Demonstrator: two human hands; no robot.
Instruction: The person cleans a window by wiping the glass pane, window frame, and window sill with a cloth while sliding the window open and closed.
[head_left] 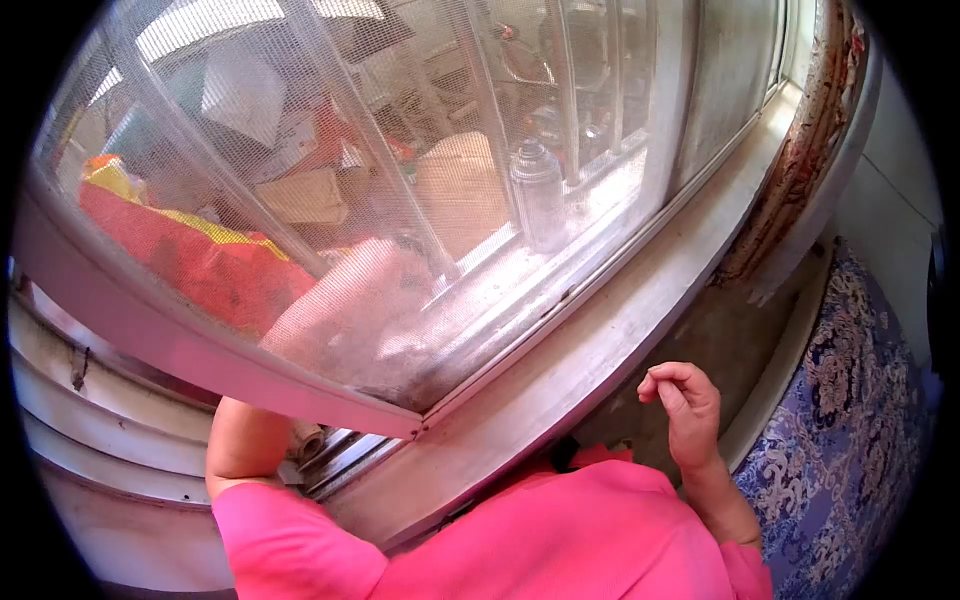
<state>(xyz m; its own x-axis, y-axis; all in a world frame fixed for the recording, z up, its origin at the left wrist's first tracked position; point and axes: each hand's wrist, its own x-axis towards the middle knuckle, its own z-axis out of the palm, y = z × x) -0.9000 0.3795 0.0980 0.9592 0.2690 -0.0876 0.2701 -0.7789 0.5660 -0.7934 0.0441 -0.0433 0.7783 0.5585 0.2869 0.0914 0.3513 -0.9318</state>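
My left arm reaches past the edge of a sliding mesh screen (230, 350) in a window. Behind the mesh, my left hand (400, 265) is low over the dusty outer sill (480, 295), its fingers blurred; I cannot make out whether it holds anything. Close by stand a cardboard-brown box (462, 185) and a spray can (537, 190), the can upright by the bars. On the near side, my right hand (688, 408) is raised beside the inner window ledge (600, 365). Its fingers are curled in toward the thumb, with nothing visible in them.
Metal bars (365, 130) run outside the screen. Beyond them lie a red and yellow bag (190, 255), a flattened piece of cardboard (305, 197) and mixed clutter. Blue patterned fabric (835, 430) is at the right, below a worn, peeling frame edge (790, 165).
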